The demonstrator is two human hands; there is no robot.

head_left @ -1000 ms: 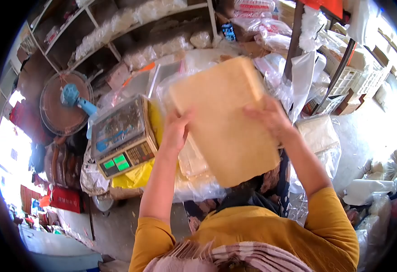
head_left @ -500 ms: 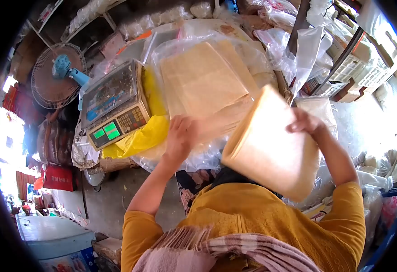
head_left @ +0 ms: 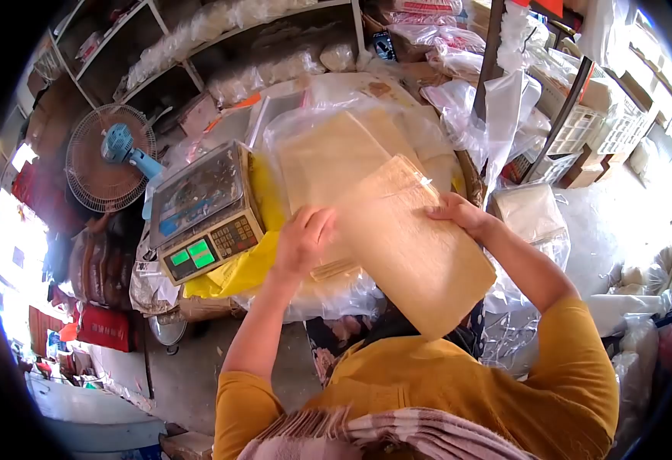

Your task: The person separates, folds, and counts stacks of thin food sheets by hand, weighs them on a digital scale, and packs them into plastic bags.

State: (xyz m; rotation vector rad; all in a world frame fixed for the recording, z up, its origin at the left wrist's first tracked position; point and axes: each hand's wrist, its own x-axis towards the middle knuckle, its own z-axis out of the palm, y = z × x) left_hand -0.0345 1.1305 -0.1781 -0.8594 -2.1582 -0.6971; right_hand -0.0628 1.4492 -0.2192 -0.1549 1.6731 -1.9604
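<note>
My right hand (head_left: 462, 215) grips a thick stack of thin tan sheets (head_left: 428, 257) by its right edge, the thumb on top. The stack is tilted, its near end over my lap. To its left, above the table's front part, is my left hand (head_left: 303, 238), its fingers curled in; whether anything is between them I cannot make out. Beneath and beyond both hands lies a larger pile of tan sheets (head_left: 324, 157) on clear plastic. The lower part of this pile is partly covered by the held stack.
A digital scale (head_left: 202, 222) with green displays stands left of the pile, on yellow plastic (head_left: 232, 272). Behind it is a blue fan (head_left: 125, 149). Shelves (head_left: 190, 73) with bagged goods line the back. White crates (head_left: 581, 126) and a bagged bundle (head_left: 532, 211) are at the right.
My right hand has brought the stack leftward over the table front, and its broad face now shows more flatly. The left hand stays close by, fingers curled. The camera view has shifted slightly.
</note>
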